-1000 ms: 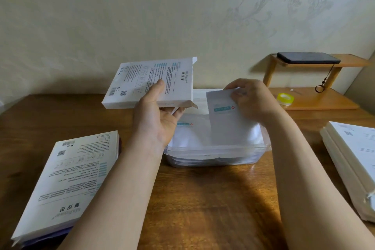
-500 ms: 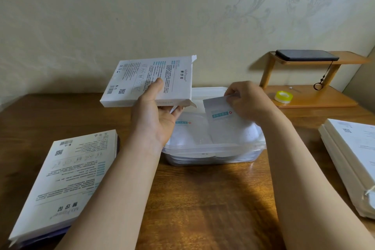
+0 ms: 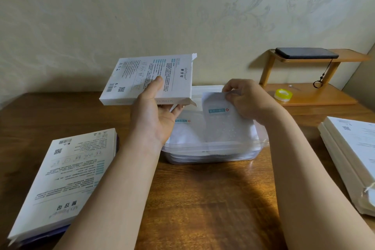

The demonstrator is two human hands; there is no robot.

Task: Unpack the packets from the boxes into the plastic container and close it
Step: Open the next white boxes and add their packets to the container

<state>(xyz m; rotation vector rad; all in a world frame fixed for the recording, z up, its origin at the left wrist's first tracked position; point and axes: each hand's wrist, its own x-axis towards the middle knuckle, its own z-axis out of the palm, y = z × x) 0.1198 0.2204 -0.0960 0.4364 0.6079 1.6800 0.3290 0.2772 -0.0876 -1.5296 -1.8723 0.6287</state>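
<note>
Packet (image 3: 220, 122) w/ teal label stands tilted in the clear plastic container (image 3: 211, 153), its top edge pinched by the right hand (image 3: 248, 100); more packets (image 3: 182, 134) lie under it. Container sits mid worktop (image 3: 203, 199). The left hand (image 3: 154, 115) grips a flat white box (image 3: 150, 79) above container's left rear, thumb on top, end flap open. Another box (image 3: 67, 178) lies front left, a white stack (image 3: 353, 154) at right edge. Wooden shelf (image 3: 316, 95) behind holds tape roll (image 3: 283, 94) & phone (image 3: 306, 53)

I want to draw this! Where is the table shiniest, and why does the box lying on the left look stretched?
Head view: the table glows brightest just in front of the plastic container, with darker wood around that patch; head view: the wide-angle lens stretches the box lying on the left near the frame's edge.
</note>
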